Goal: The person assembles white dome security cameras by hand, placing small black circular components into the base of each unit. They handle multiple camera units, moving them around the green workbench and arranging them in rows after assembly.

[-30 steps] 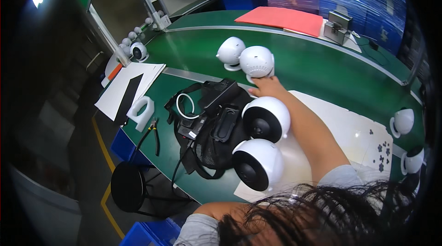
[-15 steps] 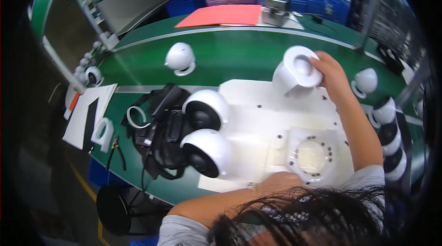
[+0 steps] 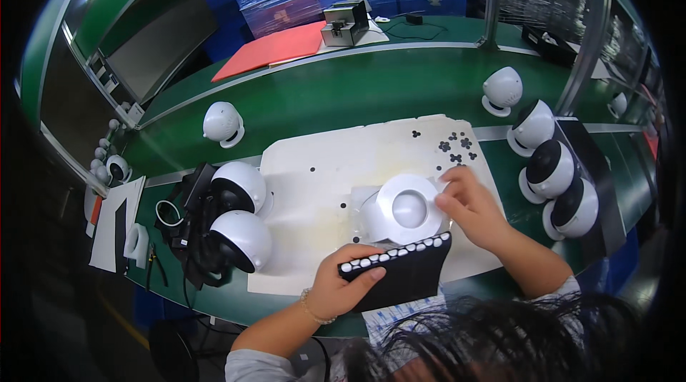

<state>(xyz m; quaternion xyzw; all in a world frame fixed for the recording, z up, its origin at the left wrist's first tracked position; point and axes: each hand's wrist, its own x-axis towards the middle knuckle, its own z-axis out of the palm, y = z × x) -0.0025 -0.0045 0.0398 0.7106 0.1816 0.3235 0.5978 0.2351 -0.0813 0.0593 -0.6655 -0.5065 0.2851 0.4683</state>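
My left hand [image 3: 350, 283] grips a black sheet [image 3: 400, 278] folded or curved along its top, where a row of round white pads shows. Just beyond that edge stands a white round device [image 3: 409, 205], its ring-shaped base with a round recess turned up, on a clear plastic-like pad [image 3: 357, 200]. My right hand [image 3: 468, 205] is at the right side of the ring, thumb and fingers apart and slightly blurred; nothing shows between them. Small black dots [image 3: 456, 146] lie scattered beyond it on the white board [image 3: 300, 200].
Two white-and-black devices [image 3: 241, 240] sit at the left beside a black strap bundle [image 3: 200, 232]. Pliers [image 3: 153, 264] lie farther left. More such devices [image 3: 550, 170] line the right side. Single ones stand on the green bench [image 3: 343, 89]. A metal box [image 3: 343, 25] is at the back.
My right hand has set the white device down base-up on the pad and let go. My left hand now holds the black sheet up. The view has swung to the right.
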